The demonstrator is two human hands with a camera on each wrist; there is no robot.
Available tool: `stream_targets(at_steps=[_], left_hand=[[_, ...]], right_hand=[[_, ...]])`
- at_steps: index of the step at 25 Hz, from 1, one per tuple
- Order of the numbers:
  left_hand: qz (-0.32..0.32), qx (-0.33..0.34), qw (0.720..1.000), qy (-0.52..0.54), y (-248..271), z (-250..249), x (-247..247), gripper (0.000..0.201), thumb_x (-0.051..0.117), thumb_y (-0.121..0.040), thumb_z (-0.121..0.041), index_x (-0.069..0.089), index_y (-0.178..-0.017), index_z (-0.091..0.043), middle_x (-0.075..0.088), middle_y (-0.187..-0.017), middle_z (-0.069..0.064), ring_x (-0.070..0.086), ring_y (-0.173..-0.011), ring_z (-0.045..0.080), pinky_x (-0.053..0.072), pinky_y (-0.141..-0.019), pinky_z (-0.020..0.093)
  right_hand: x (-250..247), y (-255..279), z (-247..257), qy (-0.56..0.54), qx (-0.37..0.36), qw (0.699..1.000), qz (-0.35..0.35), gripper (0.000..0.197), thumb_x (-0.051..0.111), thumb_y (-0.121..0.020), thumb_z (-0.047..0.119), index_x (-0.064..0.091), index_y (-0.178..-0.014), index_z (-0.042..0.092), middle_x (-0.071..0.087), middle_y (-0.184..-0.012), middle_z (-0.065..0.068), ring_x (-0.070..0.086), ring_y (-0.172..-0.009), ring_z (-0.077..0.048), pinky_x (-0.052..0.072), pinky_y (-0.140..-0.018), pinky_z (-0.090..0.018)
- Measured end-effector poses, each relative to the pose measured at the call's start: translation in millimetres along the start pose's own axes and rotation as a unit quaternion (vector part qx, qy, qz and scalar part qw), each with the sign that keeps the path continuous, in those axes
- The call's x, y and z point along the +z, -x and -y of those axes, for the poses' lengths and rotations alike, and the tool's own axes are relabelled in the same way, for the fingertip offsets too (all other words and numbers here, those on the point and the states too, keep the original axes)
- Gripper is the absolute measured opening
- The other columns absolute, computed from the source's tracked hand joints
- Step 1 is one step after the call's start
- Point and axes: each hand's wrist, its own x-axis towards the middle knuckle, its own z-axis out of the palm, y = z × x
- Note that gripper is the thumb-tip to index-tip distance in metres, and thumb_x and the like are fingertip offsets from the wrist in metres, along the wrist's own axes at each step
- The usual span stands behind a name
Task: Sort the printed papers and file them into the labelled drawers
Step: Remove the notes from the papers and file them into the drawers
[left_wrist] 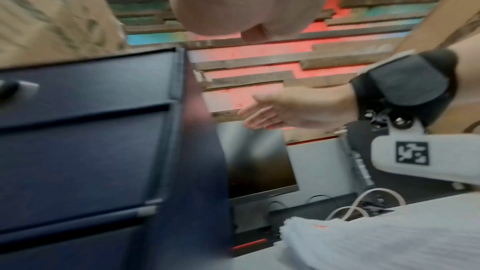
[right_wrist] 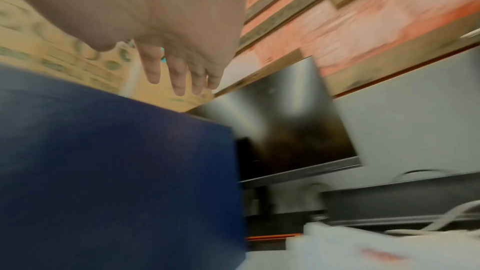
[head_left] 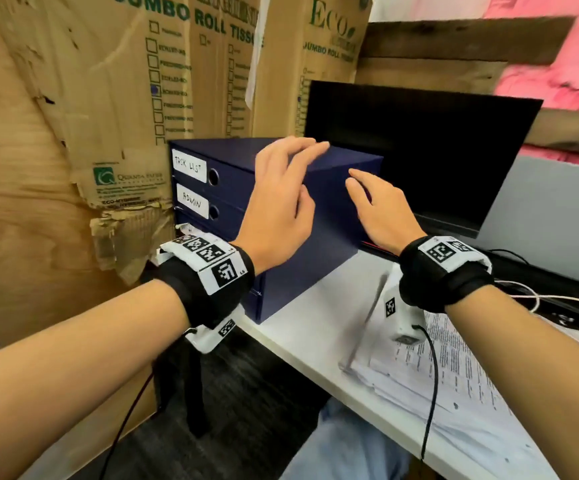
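Note:
A dark blue drawer cabinet (head_left: 329, 216) stands at the left end of the white desk (head_left: 308, 327), its drawers labelled "TASK LIST" (head_left: 190, 165) and "ADMIN" (head_left: 192, 201). My left hand (head_left: 281, 195) hovers in front of the cabinet's top front corner, fingers spread and relaxed, holding nothing. My right hand (head_left: 378, 206) is beside the cabinet's right side, fingers straight and empty. A stack of printed papers (head_left: 454, 375) lies on the desk under my right forearm. The right wrist view shows my straight fingers (right_wrist: 179, 77) above the blue cabinet (right_wrist: 116, 161).
Tall cardboard boxes (head_left: 73, 133) stand close behind and left of the cabinet. A black monitor (head_left: 419, 157) is just right of it, with cables (head_left: 537, 299) on the desk behind the papers. A black stool leg (head_left: 194, 393) stands below the desk edge.

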Motion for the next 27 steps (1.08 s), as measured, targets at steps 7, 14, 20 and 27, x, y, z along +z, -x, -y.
stream_targets(at_steps=[7, 14, 20, 27], left_hand=[[0.127, 0.047, 0.985, 0.103, -9, -42, 120, 0.048, 0.042, -0.081, 0.006, 0.06, -0.122, -0.011, 0.055, -0.118, 0.001, 0.038, -0.117, 0.021, 0.023, -0.102, 0.009], [0.209, -0.064, 0.97, 0.104, 3, -7, 223, 0.042, 0.041, -0.085, 0.005, 0.065, -0.112, -0.016, 0.059, -0.111, -0.001, 0.038, -0.115, 0.018, 0.024, -0.092, 0.007], [0.26, -0.049, 0.961, 0.078, 29, 5, 271, 0.035, 0.048, -0.086, 0.003, 0.067, -0.11, -0.014, 0.058, -0.108, -0.004, 0.037, -0.113, 0.014, 0.04, -0.095, 0.027], [0.401, -0.124, 0.907, 0.038, 47, 10, 290, 0.041, 0.043, -0.095, -0.011, 0.048, -0.136, -0.013, 0.049, -0.128, -0.001, 0.029, -0.125, 0.015, 0.029, -0.103, 0.025]], right_hand=[[-99, 59, -108, 0.156, 0.074, 0.984, -0.05, 0.048, 0.035, -0.1, 0.041, 0.053, -0.134, 0.012, 0.059, -0.128, -0.011, 0.048, -0.125, -0.033, 0.037, -0.105, -0.047], [-91, 73, -154, 0.216, 0.131, 0.967, -0.021, 0.033, 0.047, -0.098, 0.025, 0.059, -0.126, 0.012, 0.064, -0.116, -0.01, 0.053, -0.113, -0.029, 0.036, -0.099, -0.039], [-42, 81, -192, 0.244, 0.146, 0.956, 0.075, 0.035, 0.048, -0.095, 0.024, 0.056, -0.128, 0.016, 0.061, -0.125, -0.007, 0.044, -0.129, -0.026, 0.027, -0.113, -0.039], [-18, 100, -221, 0.218, 0.248, 0.917, 0.224, 0.053, 0.048, -0.097, 0.035, 0.037, -0.142, 0.01, 0.049, -0.138, -0.013, 0.04, -0.129, -0.03, 0.031, -0.11, -0.039]])
